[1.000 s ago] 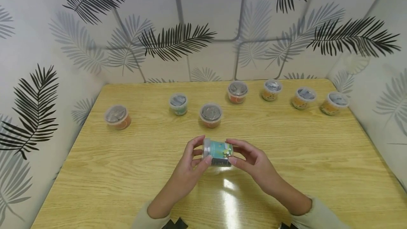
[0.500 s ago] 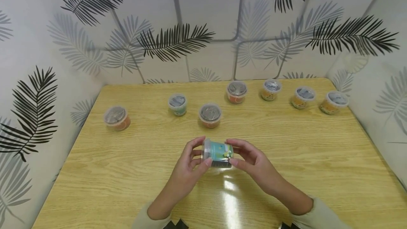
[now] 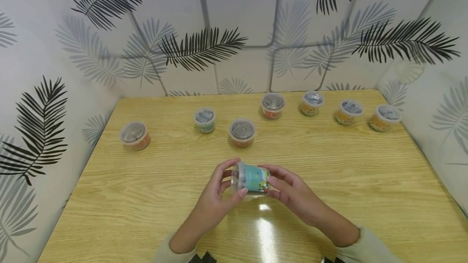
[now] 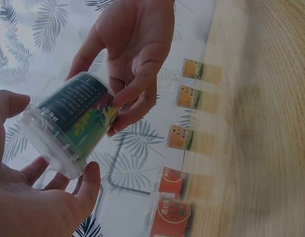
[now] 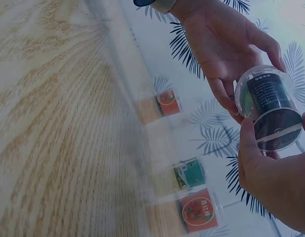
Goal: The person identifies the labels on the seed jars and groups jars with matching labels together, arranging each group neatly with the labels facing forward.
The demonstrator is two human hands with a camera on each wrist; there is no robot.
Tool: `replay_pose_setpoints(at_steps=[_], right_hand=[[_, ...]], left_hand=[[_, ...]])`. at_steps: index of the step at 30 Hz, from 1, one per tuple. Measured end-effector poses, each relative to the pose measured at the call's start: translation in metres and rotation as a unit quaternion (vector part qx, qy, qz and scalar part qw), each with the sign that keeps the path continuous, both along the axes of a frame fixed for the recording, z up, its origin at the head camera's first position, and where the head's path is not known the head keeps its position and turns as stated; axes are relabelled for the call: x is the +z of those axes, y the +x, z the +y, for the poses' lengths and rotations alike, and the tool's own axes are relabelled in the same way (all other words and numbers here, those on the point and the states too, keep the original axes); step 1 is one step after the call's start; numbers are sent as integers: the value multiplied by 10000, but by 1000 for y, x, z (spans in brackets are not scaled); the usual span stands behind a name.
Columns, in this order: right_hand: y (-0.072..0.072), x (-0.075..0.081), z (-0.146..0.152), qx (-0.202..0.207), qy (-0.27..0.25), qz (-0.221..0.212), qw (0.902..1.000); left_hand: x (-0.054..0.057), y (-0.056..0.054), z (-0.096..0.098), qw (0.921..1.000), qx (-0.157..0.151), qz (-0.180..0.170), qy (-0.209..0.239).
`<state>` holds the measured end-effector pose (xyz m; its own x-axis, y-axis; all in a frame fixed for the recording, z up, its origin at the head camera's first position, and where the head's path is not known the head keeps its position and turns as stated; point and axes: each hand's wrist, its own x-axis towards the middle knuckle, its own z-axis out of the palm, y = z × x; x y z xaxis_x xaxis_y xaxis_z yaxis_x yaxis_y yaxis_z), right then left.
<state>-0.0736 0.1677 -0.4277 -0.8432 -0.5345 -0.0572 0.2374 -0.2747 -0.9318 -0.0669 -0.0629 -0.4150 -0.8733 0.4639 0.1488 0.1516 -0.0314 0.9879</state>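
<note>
Both hands hold a clear plastic cup (image 3: 256, 178) with a teal, flower-printed label, lying on its side above the table. Its lidded end (image 3: 238, 177) points left. My left hand (image 3: 215, 198) grips the lid end, thumb at the front and fingers behind. Around the base end, my right hand (image 3: 296, 194) has its thumb on the label and fingers curled behind and below. In the left wrist view a dark panel of small print (image 4: 75, 101) shows on the cup's underside. The right wrist view shows the round base (image 5: 278, 129) with a pale strip across it.
On the wooden table (image 3: 146, 214) stand several lidded cups: a red one (image 3: 136, 136) at left, a teal one (image 3: 205, 121), red ones (image 3: 243, 133) (image 3: 272, 106) mid-table, and orange ones (image 3: 312, 104) (image 3: 349, 113) (image 3: 384, 118) at back right. A leaf-patterned covering (image 3: 248, 68) rises behind.
The cup has rolled about its long axis, so its dark panel has mostly passed out of the head view. My right thumb has moved up over the label. The standing cups have not moved.
</note>
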Motion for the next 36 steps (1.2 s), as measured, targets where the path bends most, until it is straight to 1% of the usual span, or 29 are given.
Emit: replay_pose_setpoints(at_steps=[3, 6, 8, 9, 12, 15, 17, 19, 22, 26, 29, 30, 36], right_hand=[[1, -1, 0, -99, 59, -69, 9999], [3, -2, -1, -167, 76, -44, 9998], [3, -3, -1, -216, 71, 17, 9997], [3, -3, -1, -248, 76, 49, 9997], [2, -4, -1, -329, 111, 158, 9993], [2, -5, -1, -390, 227, 227, 9987], [3, -5, -1, -422, 321, 273, 9982], [3, -5, -1, -475, 407, 326, 9975], [4, -4, -2, -566, 500, 479, 9960], [5, -4, -3, -704, 661, 770, 9923], [5, -4, -4, -748, 708, 975, 9899], [5, -4, -4, -741, 676, 1015, 9898], [4, -5, -3, -652, 404, 1150, 9904]], left_hand=[[8, 3, 0, 9998, -127, -51, -109], [17, 6, 0, 9995, -191, -133, -206], [19, 6, 0, 9994, -172, -146, -252], [17, 6, -1, 9994, -153, -163, -282], [7, 3, -1, 9991, -92, -177, -373], [-3, 0, -2, 9990, -110, -236, -360], [-7, -1, -2, 9991, -132, -244, -336], [-8, -1, -2, 9991, -116, -245, -323], [4, 1, -1, 9984, -28, -362, -423], [7, 1, 0, 9969, 69, -653, -440], [-6, -2, -1, 9969, 77, -676, -385], [-7, -2, -1, 9972, 71, -638, -385], [-10, -3, -1, 9977, 44, -513, -435]])
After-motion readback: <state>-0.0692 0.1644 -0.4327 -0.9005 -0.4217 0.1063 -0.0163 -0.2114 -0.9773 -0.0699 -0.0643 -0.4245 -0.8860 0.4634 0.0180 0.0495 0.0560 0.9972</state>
